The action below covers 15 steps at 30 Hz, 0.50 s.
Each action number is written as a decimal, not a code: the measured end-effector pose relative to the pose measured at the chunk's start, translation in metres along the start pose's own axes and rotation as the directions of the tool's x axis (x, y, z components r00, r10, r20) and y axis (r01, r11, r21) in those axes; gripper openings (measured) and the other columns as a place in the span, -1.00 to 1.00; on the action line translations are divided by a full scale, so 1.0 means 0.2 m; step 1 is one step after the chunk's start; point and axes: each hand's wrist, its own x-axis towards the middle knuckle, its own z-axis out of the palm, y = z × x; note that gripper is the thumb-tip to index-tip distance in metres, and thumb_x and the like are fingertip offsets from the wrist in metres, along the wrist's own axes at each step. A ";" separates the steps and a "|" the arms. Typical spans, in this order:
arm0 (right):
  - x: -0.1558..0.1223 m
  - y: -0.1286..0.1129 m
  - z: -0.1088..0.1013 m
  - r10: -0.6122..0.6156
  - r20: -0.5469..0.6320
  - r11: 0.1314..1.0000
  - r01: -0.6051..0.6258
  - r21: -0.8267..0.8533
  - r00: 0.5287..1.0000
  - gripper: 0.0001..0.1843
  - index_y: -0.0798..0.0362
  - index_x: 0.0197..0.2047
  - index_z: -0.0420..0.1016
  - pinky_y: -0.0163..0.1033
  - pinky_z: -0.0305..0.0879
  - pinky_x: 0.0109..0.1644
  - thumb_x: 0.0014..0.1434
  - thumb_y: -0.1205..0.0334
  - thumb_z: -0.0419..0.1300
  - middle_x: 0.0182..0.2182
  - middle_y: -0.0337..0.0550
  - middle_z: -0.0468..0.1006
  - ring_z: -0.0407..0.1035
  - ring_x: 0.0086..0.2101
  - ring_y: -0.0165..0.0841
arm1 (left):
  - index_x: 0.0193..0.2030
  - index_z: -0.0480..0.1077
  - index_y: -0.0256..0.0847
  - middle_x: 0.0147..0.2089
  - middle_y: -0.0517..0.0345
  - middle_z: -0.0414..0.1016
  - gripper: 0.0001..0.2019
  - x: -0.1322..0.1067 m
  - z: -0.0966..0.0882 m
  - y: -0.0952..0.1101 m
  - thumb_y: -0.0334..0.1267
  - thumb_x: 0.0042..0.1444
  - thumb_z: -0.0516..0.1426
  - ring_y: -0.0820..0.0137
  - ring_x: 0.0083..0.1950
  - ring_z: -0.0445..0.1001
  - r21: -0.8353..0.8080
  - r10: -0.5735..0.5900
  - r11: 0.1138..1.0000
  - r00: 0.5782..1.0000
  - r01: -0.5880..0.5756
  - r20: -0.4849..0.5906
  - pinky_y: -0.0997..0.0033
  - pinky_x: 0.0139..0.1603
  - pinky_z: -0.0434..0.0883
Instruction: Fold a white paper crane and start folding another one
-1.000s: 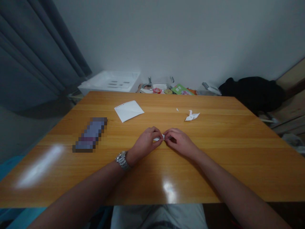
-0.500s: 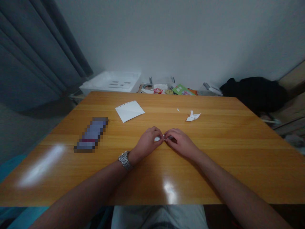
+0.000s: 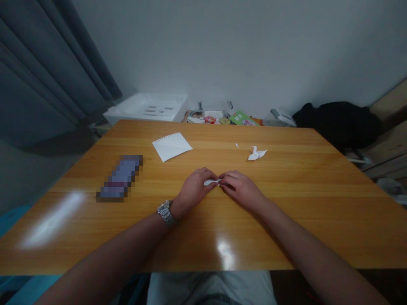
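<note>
My left hand (image 3: pixel 194 189) and my right hand (image 3: pixel 241 188) meet at the middle of the wooden table (image 3: pixel 286 212). Both pinch a small folded piece of white paper (image 3: pixel 211 182) between their fingertips, low against the tabletop. Most of the paper is hidden under the fingers. A metal watch (image 3: pixel 165 212) sits on my left wrist.
A white notepad sheet (image 3: pixel 172 146) lies at the back left. A folded white paper figure (image 3: pixel 256 154) and a tiny paper scrap (image 3: pixel 237 145) lie at the back right. A blurred dark flat object (image 3: pixel 121 178) rests to the left. Clutter and a black bag (image 3: pixel 337 120) stand behind the table.
The hands have stayed in place; the fingers have shifted slightly on the small paper, and a bit more of its white edge shows by my left fingers.
</note>
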 end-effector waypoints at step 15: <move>-0.01 0.02 0.02 -0.011 0.010 0.996 0.012 -0.088 1.000 -0.85 0.03 -0.09 0.58 -0.06 0.44 0.00 0.36 0.32 0.17 -0.12 0.00 0.65 0.50 -0.10 -0.18 | -0.06 0.55 -0.21 0.00 0.01 0.61 -0.79 -0.01 -0.12 0.01 -0.30 0.39 0.07 0.26 0.01 0.56 0.150 0.188 0.962 0.952 -0.228 0.243 0.31 0.08 0.44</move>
